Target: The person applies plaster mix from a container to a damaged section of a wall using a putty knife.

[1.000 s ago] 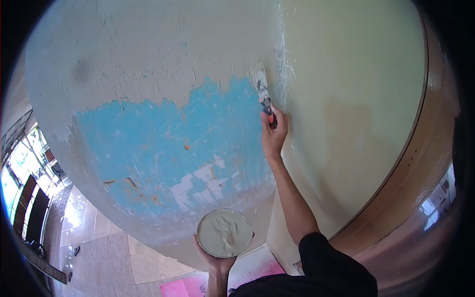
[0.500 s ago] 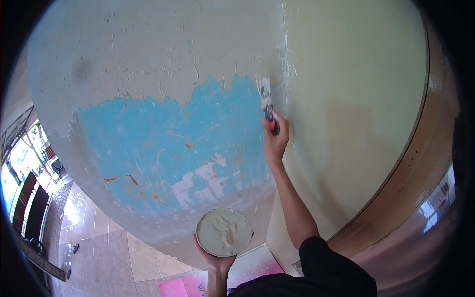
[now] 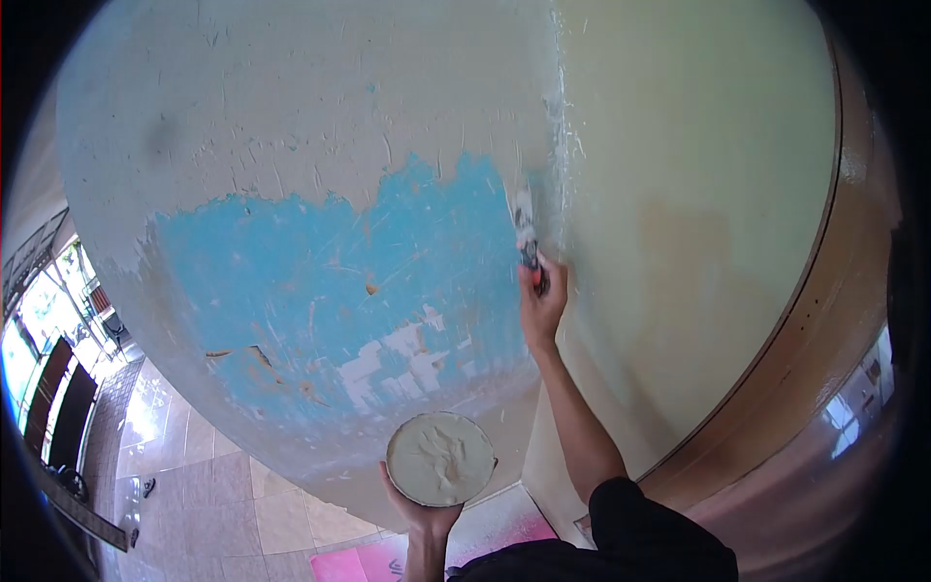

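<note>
In the head view, my right hand (image 3: 545, 299) grips the dark and red handle of a putty knife (image 3: 525, 221). Its whitish, smeared blade lies against the wall, close to the inside corner and at the right edge of a bare blue patch (image 3: 291, 262). Grey-white filler coats the wall (image 3: 291, 87) above that patch. Low in the middle, my left hand (image 3: 423, 512) supports a round container of pale putty (image 3: 440, 460) from below, its fingers around the rim. The putty's surface is ridged and uneven.
A pale yellow-green wall (image 3: 698, 145) meets the filled wall at the corner, with a brown wooden band (image 3: 776, 378) at far right. Below are a pink and white sheet (image 3: 504, 524) and a tiled floor (image 3: 194, 495). Dark panels (image 3: 58, 398) stand at the left.
My right hand has moved the putty knife down along the wall beside the corner. The left hand and the container have stayed almost in place.
</note>
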{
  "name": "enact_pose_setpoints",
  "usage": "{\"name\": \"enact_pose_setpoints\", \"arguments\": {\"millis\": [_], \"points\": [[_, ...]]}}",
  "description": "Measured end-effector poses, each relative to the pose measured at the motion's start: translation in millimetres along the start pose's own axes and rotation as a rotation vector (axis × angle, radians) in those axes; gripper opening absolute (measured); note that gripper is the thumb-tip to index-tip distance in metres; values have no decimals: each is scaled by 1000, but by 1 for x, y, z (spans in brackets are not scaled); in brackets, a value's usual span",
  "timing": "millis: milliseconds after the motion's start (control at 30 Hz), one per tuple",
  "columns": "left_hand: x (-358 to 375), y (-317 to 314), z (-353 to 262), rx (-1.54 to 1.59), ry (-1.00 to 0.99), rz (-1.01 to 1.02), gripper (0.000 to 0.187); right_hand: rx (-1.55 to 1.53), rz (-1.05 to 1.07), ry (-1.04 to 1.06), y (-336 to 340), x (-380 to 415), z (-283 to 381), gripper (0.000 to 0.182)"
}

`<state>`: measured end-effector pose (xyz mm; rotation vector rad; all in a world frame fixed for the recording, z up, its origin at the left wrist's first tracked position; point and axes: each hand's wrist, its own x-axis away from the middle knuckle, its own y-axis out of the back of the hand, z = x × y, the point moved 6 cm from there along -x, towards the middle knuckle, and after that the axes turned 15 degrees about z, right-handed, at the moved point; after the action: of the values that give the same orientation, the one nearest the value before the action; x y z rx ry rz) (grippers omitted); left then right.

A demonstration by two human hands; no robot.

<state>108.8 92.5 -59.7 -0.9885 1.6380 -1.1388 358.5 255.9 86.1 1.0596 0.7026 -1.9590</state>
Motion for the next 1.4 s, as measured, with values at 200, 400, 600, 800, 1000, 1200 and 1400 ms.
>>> {"name": "enact_pose_setpoints", "arguments": {"millis": [200,400,600,800,1000,1200,1400], "points": [[0,-10,3,-66,31,45,78,153,-16,76,-9,-71,29,29],[0,10,-3,-18,-22,-32,79,185,20,12,1,11,-17,29],[-2,-2,1,8,4,39,78,36,-31,25,10,-8,-9,30],[-1,-2,1,35,-14,41,77,215,-14,93,2,-72,12,29],[1,2,-2,108,-34,6,77,166,86,-76,15,38,-33,30],[-1,1,-5,64,-51,36,77,-186,88,-158,49,118,-9,31],[-6,-5,1,199,-33,17,78,-484,340,-576,72,117,66,31]]}}
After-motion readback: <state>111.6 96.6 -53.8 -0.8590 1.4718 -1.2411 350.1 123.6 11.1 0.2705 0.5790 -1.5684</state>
